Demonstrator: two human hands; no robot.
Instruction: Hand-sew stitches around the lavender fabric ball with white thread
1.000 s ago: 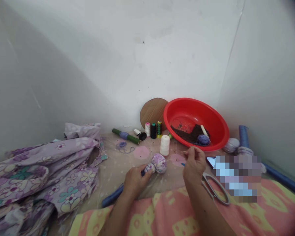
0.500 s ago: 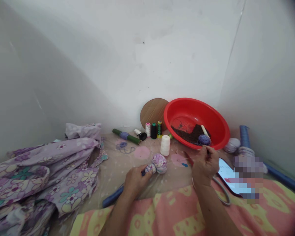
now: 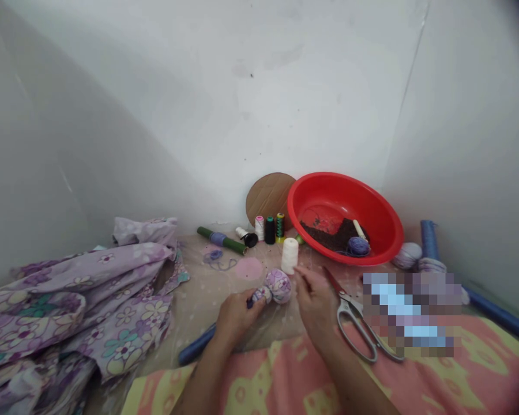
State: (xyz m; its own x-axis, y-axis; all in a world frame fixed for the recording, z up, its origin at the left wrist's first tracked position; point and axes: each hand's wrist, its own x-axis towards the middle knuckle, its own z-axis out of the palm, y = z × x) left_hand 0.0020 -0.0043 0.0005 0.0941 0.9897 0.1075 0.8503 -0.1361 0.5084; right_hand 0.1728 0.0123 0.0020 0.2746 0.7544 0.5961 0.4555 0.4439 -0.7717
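Observation:
My left hand (image 3: pixel 237 317) is shut around the tied neck of a round stuffed bundle of lilac floral fabric (image 3: pixel 277 286), with a blue cord or tube (image 3: pixel 196 344) running out below it. My right hand (image 3: pixel 315 305) hovers just right of the bundle, its fingertips pinched on a thin thread that is hard to make out. A white thread cone (image 3: pixel 289 256) stands just beyond those fingertips. Steel scissors with red-tipped blades (image 3: pixel 350 314) lie to the right of my right hand, apart from it.
A red plastic basin (image 3: pixel 372 230) holds dark material and a purple yarn ball. Several thread spools (image 3: pixel 270 230), a green tube (image 3: pixel 220 240) and a cardboard disc (image 3: pixel 268 196) stand along the white wall. Floral cloth (image 3: pixel 82 305) lies heaped left; a blurred phone (image 3: pixel 406 311) lies right.
My right hand has moved left, away from the basin, and now sits next to the fabric bundle. The scissors are uncovered and the phone is pixelated over. My left hand stays on the bundle.

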